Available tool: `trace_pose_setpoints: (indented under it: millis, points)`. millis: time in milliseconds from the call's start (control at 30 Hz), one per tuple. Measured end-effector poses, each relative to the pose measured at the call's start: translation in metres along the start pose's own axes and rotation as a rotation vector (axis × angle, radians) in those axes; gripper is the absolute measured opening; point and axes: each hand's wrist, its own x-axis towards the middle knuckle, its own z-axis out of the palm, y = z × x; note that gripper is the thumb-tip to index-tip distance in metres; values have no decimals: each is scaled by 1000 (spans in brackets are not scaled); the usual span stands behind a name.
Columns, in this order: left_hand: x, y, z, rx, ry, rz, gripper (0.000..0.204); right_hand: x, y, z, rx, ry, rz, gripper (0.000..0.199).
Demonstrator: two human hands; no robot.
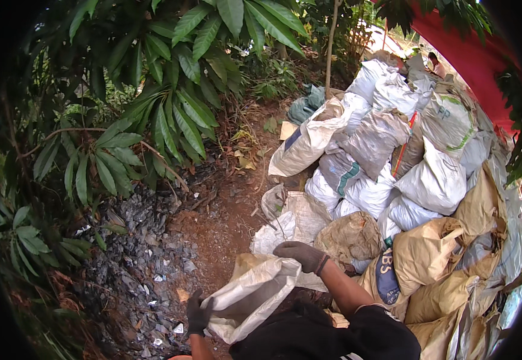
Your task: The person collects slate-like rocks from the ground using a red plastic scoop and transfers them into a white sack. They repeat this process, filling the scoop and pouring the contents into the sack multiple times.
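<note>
Off-white sack (258, 300) hangs at the near centre, against the person's black shirt (309, 336), its wide mouth gaping upward; a greyish inner wall shows, but the bottom is hidden, so whether anything lies inside cannot be told. Left hand (198, 313), in a dark glove, is at the sack's left rim; how its fingers close there cannot be told. Right hand (302, 256), gloved alike, bends its fingers over the far right rim, pinching the cloth. To the near left, dark and silvery flakes (153, 276) lie loose on reddish soil (213, 222). Just beyond the right hand, a flattened pale sack (306, 215) lies on the ground. On the right, tan sacks (426, 246) bulge, their contents covered. Farther back, a heap of stuffed white sacks (432, 180) rises, and a beige sack (309, 141) leans at its left edge. Far right hangs a red sheet (471, 60).
</note>
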Motion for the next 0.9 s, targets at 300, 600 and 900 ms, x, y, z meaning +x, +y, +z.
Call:
trace_pose_setpoints:
  millis: [300,600,900]
  points:
    - [58,76,55,-9,-254,208,33,92,-103,7,36,-85,464,39]
    - [96,48,37,-494,386,-44,33,-8,-32,84,-24,488,394,51]
    - [73,73,51,-611,414,-15,29,30,44,151,93,639,343,34]
